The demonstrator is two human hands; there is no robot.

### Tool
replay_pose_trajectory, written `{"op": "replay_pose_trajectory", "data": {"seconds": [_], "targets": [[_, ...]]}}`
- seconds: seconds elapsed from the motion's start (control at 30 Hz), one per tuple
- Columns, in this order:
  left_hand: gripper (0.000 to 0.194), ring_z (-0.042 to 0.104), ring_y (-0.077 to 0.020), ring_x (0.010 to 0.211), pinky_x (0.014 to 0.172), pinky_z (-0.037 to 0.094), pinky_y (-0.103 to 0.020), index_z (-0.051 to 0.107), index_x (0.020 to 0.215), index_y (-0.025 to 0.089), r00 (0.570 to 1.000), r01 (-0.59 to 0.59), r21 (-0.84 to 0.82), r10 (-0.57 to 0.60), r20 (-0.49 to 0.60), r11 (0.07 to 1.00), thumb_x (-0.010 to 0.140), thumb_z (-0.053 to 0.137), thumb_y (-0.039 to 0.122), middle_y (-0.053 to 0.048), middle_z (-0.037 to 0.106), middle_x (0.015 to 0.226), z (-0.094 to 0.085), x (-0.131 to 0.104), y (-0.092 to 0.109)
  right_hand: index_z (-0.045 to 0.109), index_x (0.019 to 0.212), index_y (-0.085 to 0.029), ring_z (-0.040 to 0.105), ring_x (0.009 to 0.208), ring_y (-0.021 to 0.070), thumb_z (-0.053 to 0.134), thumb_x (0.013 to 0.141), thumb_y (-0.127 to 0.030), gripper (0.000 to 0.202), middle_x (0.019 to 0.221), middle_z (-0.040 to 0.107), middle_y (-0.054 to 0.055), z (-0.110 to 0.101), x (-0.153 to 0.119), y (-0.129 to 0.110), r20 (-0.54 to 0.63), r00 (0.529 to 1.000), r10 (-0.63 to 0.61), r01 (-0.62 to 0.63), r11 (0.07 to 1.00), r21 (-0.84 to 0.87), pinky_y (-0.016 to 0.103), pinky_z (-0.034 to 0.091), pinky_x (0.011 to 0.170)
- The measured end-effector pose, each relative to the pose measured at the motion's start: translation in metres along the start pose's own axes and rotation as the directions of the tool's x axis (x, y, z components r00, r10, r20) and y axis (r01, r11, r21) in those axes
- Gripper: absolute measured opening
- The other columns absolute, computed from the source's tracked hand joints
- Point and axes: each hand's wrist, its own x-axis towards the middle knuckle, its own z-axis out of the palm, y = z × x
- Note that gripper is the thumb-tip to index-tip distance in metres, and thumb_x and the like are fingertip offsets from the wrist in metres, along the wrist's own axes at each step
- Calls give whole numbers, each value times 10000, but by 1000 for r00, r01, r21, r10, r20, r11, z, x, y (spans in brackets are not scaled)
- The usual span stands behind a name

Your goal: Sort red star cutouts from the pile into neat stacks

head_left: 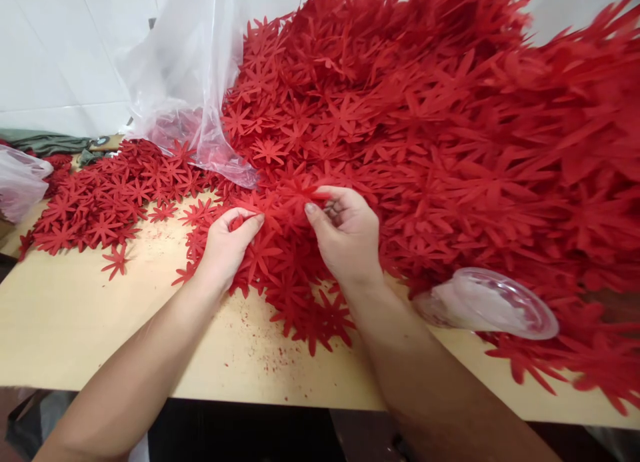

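Note:
Between my hands is a red flower cutout (293, 192), thin like fabric, with several long narrow petals. My left hand (227, 242) is closed in a pinch at a petal on its left side. On the right, my right hand (347, 232) pinches another part of the red flower with thumb and forefinger. Whether both hands grip the same piece or two separate ones is hard to tell against the red behind. Just below my hands lies a loose heap of the same flowers (295, 295).
A large pile of red flowers (425, 129) rises at the back and right. A smaller heap (100, 195) spreads left. A translucent plastic bag (185, 69) stands against the tiled wall. A clear plastic cup (493, 302) lies tipped right of my forearm. Red scraps dot the wooden table (200, 355).

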Motion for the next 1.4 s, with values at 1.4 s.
{"op": "replay_pose_trajectory", "data": {"seconds": [1.4], "targets": [[318, 511, -63, 565, 615, 429, -225, 564, 722, 181, 994, 40, -48, -44, -99, 998, 643, 752, 425, 46, 584, 632, -3, 6, -7, 558, 1135, -232, 527, 1116, 281, 567, 810, -499, 420, 1131, 594, 123, 5, -22, -22, 270, 895, -355, 423, 868, -259, 501, 428, 965]]}}
